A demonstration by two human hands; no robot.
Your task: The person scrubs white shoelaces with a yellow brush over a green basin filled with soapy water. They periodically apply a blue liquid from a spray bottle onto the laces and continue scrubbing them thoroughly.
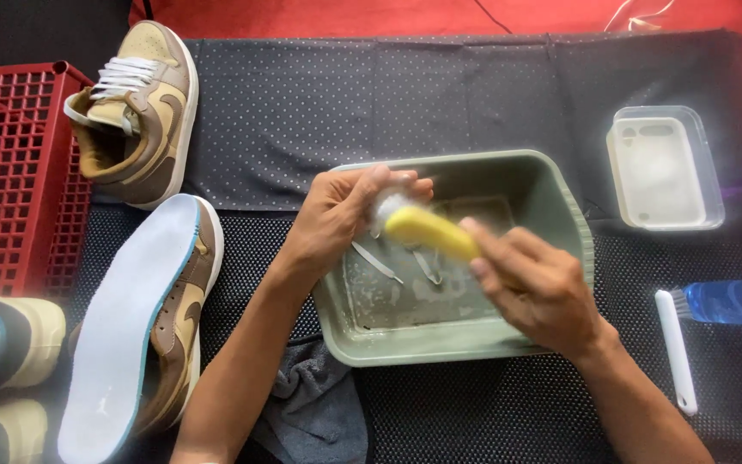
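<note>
**Lace scrubbed over the tub**

The left hand point(341, 215) is closed on a bunched white lace point(386, 206), fingers curled over the wad and thumb side toward the camera. Loose ends of the lace hang just below this hand and trail into the tub point(573, 223), where they lie on the wet bottom.

The right hand point(536, 288) is clamped on a yellow brush point(431, 230), fingers wrapped along its near end. The brush's far end touches the lace wad, right at the left hand's fingertips. Both hands hover over the grey-green tub, which sits under and between them; shallow, foamy water shows in it.

Beyond the left hand's wrist side, on the dark mat point(302, 103), a tan and brown shoe point(139, 112) lies upright with white laces still in. Nearer the left forearm a second shoe point(143, 326) lies on its side, its pale sole facing up. Further out on that side stands a red crate point(10, 172). A grey cloth point(311, 404) lies just under the left forearm, touching the tub's near corner.

Outward from the right hand a white brush point(676, 348) lies on the mat, with a blue bottle point(732, 301) beside it. Past the right hand, beyond the tub, sits a clear box point(667, 167) with pale contents.
</note>
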